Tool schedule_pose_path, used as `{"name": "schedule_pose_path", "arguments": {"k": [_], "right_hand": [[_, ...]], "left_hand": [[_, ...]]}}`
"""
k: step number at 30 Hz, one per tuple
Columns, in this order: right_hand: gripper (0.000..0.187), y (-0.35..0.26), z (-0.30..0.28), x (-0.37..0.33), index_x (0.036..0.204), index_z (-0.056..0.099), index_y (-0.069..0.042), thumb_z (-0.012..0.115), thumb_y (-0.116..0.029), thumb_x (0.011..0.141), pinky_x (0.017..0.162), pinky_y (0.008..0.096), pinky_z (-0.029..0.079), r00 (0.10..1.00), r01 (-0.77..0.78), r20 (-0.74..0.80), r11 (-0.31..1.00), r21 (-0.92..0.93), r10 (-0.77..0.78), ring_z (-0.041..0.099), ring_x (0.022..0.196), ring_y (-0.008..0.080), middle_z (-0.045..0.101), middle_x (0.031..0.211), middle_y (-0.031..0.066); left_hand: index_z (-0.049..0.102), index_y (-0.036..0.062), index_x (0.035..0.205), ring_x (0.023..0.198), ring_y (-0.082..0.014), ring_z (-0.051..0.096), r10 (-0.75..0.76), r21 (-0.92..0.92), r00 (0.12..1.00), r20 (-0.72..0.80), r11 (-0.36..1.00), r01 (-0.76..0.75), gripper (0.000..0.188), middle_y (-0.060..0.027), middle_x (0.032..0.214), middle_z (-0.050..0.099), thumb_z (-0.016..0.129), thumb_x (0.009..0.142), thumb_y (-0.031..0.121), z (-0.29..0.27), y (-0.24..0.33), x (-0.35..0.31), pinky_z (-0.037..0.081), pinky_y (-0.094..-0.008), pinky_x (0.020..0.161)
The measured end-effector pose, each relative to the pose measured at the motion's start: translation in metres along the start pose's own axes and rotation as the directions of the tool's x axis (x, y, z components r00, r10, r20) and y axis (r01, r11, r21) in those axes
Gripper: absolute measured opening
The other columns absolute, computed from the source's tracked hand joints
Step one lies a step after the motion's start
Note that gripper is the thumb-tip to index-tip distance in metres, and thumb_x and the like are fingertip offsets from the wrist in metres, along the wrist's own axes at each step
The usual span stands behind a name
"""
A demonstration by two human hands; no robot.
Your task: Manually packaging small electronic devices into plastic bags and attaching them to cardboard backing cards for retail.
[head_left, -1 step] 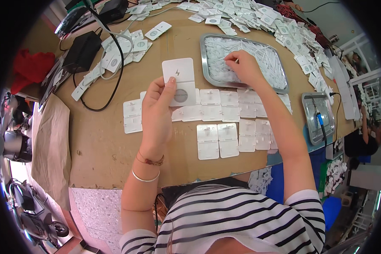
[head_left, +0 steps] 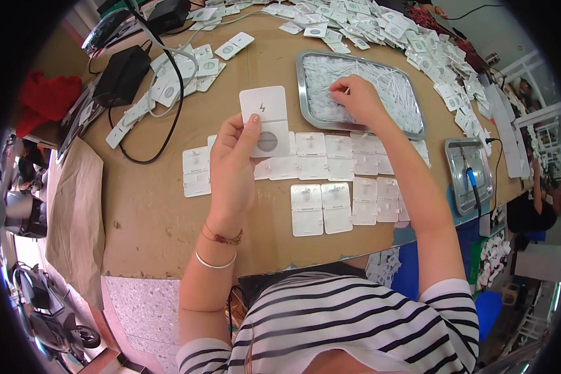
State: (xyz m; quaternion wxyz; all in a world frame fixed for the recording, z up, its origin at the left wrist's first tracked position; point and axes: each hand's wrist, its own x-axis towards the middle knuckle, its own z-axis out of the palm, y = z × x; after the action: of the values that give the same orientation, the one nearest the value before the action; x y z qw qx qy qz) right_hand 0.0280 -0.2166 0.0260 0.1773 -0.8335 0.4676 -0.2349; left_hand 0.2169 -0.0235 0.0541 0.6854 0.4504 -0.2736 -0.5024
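My left hand grips a flat white two-part plastic panel upright, with a lightning-bolt mark above and a grey disc below. The thumb lies across its front, the other fingers behind. Over the metal tray, my right hand has its thumb and fingers pinched together at the left part of the heap of thin white plastic pieces. What sits between those fingertips is too small to make out. Between my arms, rows of similar white panels lie on the table with small raised parts facing up.
Many more white panels are piled along the far edge and down the right side. A smaller metal tray at the right holds a blue-handled tool with a cord. Black power adapter and looping cables lie at the left.
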Motion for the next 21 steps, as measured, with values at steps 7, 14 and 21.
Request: {"name": "schedule_pose_path", "arguments": {"k": [7,14,21], "right_hand": [[0.015,-0.007,0.010,0.017,0.088,0.068,-0.009,0.066,-0.016,0.076,0.073,0.0351,0.046,0.981,0.019,0.192,1.000,0.007,-0.020,0.058,0.081,0.0250,0.058,0.088,0.0085],[0.013,-0.005,0.008,0.009,0.092,0.064,-0.005,0.060,-0.015,0.083,0.071,0.0329,0.047,0.996,0.089,0.020,0.994,0.070,-0.091,0.059,0.080,0.0205,0.061,0.086,0.0068],[0.015,-0.086,-0.031,-0.054,0.098,0.062,-0.001,0.061,-0.010,0.086,0.071,0.0255,0.047,0.971,-0.204,0.234,0.656,0.726,0.043,0.059,0.078,0.0115,0.065,0.089,0.0044]], "left_hand": [[0.052,0.0012,0.106,0.079,-0.0063,0.056,0.005,-0.007,1.000,-0.022,1.000,-0.006,0.026,-0.0026,0.091,0.060,0.054,0.093,0.024,-0.002,0.003,-0.002,0.045,-0.0218,0.069],[0.052,0.0016,0.104,0.075,-0.0062,0.050,-0.102,-0.124,0.994,0.042,0.987,0.107,0.027,-0.0008,0.090,0.055,0.054,0.092,0.026,0.001,-0.004,0.001,0.044,-0.0219,0.069],[0.045,-0.0061,0.122,0.075,-0.0141,0.052,-0.274,-0.079,0.941,0.201,0.953,0.294,0.043,-0.0089,0.095,0.057,0.040,0.092,0.023,0.009,-0.009,-0.012,0.046,-0.0283,0.068]]}}
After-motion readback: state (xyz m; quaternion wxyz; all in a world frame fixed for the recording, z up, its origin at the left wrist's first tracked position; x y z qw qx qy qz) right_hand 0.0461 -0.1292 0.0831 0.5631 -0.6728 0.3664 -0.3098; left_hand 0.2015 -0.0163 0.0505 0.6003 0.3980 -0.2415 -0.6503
